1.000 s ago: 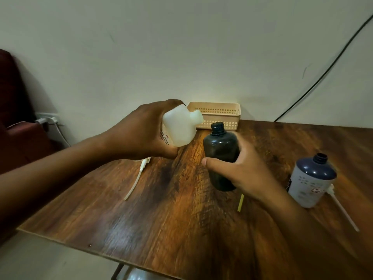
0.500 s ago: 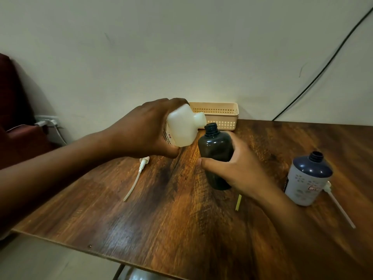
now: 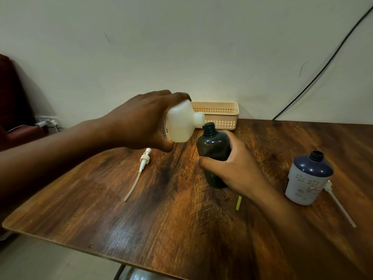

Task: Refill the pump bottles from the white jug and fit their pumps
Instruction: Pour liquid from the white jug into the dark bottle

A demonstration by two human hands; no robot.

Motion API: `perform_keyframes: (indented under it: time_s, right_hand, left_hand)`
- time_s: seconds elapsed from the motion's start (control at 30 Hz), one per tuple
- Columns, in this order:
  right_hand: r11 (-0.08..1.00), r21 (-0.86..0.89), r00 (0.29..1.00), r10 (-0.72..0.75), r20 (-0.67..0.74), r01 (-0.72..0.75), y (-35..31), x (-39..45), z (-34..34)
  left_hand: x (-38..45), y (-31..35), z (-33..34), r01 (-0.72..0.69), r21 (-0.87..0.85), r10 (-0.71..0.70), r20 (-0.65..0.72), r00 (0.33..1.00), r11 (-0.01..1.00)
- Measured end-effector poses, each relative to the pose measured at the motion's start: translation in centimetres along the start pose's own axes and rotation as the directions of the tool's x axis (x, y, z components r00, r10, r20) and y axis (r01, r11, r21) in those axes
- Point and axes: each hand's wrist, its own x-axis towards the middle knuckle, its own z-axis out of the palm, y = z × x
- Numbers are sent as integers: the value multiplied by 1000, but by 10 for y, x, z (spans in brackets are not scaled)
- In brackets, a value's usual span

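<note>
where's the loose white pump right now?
Head view: the white pump lies flat on the wooden table, left of the dark bottle, just below the left hand tilting the white jug.

Plain pale wall (image 3: pixel 181 47) crossed by black cable (image 3: pixel 323 67); dark wooden table (image 3: pixel 161 219); maroon seat (image 3: pixel 12 110) at left; pale floor (image 3: pixel 40 265)

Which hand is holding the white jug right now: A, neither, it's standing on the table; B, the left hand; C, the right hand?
B: the left hand grips the tilted jug, its spout by the dark bottle held in the right hand.
</note>
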Motion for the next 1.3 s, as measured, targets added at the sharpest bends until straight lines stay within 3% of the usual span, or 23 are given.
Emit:
perform_keyframes:
  time_s: [1.3]
  right_hand:
    - [999,40,998,-23,-58,25,-4,2,1]
  left_hand:
    - [8,1,-16,-33,130,34,-3,999,991]
